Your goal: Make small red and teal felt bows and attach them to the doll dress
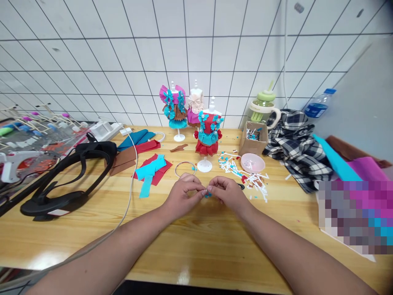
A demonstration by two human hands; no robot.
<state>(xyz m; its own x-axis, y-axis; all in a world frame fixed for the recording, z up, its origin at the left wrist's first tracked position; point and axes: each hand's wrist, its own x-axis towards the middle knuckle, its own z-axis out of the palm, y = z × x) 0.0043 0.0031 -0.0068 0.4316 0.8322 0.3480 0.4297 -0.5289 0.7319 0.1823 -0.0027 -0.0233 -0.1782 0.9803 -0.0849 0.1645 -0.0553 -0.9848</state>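
Observation:
My left hand (pixel 186 191) and my right hand (pixel 226 190) meet over the table, fingertips pinched on a small piece of blue crepe paper (pixel 208 194). Fingers cover most of it, so its shape is unclear. Just beyond stands a mini dress form (pixel 208 133) in a red and blue paper dress with blue bows. A metal ring (pixel 184 169) lies past my left hand. To the left, blue paper strips (pixel 151 169) rest across red paper (pixel 161 174). White paper scraps (pixel 230 165) are scattered past my right hand, near a pink dish (pixel 252 163).
Two more dressed forms (pixel 174 107) stand by the tiled wall. A cardboard box (pixel 253 138), a green-lidded cup (pixel 263 107) and plaid cloth (pixel 290 143) are at right. On the left lie a black headset strap (pixel 82 176) and a glue gun (pixel 15 164); a white cable (pixel 131 186) crosses over my left forearm.

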